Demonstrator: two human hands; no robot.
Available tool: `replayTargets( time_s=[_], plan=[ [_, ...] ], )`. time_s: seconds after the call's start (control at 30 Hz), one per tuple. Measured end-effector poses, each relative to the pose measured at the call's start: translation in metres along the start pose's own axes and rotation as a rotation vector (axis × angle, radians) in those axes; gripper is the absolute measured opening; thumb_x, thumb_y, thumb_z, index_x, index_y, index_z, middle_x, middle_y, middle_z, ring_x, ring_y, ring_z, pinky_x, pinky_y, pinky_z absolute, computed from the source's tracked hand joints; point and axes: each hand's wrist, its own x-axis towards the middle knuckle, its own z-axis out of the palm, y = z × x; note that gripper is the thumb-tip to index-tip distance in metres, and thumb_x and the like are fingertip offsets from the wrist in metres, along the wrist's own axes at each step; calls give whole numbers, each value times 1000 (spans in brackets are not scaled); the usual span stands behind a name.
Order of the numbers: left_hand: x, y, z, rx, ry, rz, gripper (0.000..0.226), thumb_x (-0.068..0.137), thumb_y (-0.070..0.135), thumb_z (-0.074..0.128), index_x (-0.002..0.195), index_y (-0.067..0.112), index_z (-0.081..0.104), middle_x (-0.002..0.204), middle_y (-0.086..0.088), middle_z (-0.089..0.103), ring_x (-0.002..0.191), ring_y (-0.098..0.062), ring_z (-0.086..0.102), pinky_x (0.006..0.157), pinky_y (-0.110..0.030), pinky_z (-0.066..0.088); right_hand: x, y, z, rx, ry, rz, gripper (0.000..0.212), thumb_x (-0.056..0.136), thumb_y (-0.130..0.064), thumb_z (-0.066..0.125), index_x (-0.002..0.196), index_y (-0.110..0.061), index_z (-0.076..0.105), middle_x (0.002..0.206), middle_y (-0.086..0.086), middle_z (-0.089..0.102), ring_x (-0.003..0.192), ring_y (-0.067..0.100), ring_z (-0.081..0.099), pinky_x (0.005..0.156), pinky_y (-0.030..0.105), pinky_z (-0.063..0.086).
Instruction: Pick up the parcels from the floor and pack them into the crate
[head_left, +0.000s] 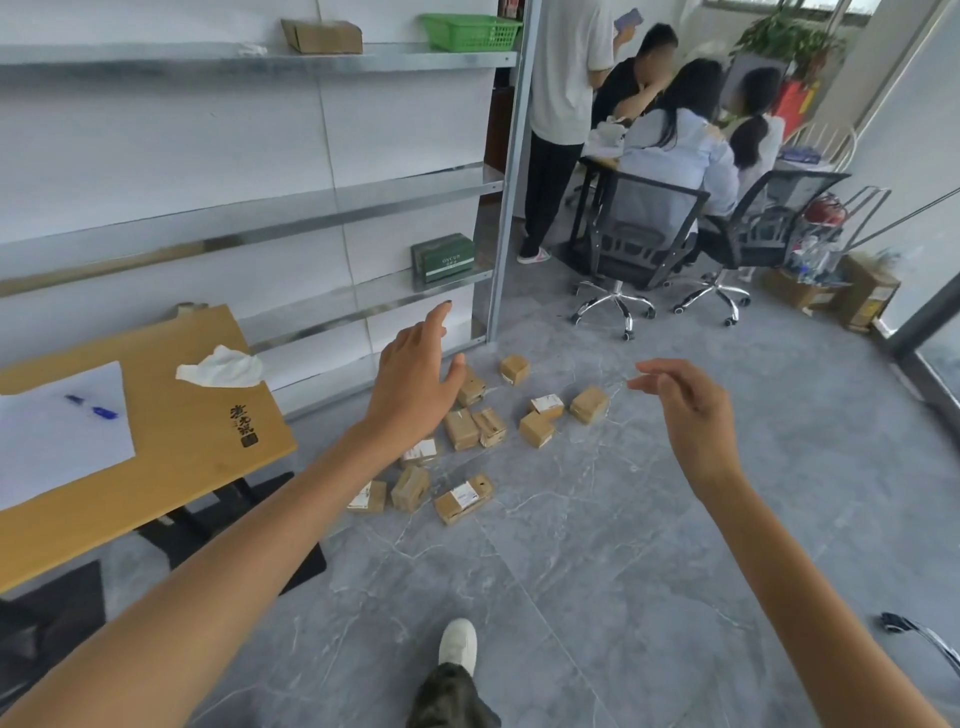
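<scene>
About a dozen parcels (461, 429) lie scattered on the grey floor (597, 519), near the foot of the shelf rack (260, 218) and just past the corner of the counter (171, 441). They are small brown cardboard boxes wrapped in tape, some with white labels.

They look light and stiff, so each should stand a firm one-handed pinch across two opposite flat sides. The tape is probably slick, so a hold on the bare card or over an edge seems safer. A few lie touching, and these may need nudging apart first.

The left hand (410, 384) hangs in the air over the pile, its grip apart with fingers spread, holding nothing. The right hand (691, 410) is also raised, its grip loose and empty.

The left hand covers part of one parcel and perhaps others. The labels are too small to read, and the contents cannot be told, so fragility is a guess. No crate is clearly in view. A green basket (470, 31) sits on the top shelf, but I cannot tell if it is meant.
</scene>
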Motion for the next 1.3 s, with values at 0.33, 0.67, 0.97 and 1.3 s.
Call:
replayTargets(
  time_s=[0.33,0.67,0.97,1.3],
  plan=[
    [141,-61,63,1,-52,-70,47,95,25,48,139,17,34,130,-6,54,120,-22,48,103,-38,35,158,49,50,-24,-87,28,29,94,-1,42,93,-18,66,85,2,72,88,15,66,73,5,43],
    [250,-86,115,42,-119,-90,42,95,23,48,135,14,39,127,-8,56,117,-23,50,102,-37,35,274,98,72,33,-125,111,30,95,1,41,95,-16,66,86,4,71,86,15,65,69,7,43],
    [353,-93,208,57,-150,-171,37,95,21,47,131,13,45,125,-8,57,116,-24,52,100,-37,37,417,173,85,23,-189,152,30,94,1,41,94,-16,66,87,5,71,85,13,66,69,11,43],
    [489,-74,346,-8,-245,-243,33,96,24,46,128,17,48,122,-3,58,113,-19,53,96,-33,41,586,269,75,10,-243,289,32,94,2,42,91,-18,66,84,5,72,81,10,67,70,15,45]
  ],
)
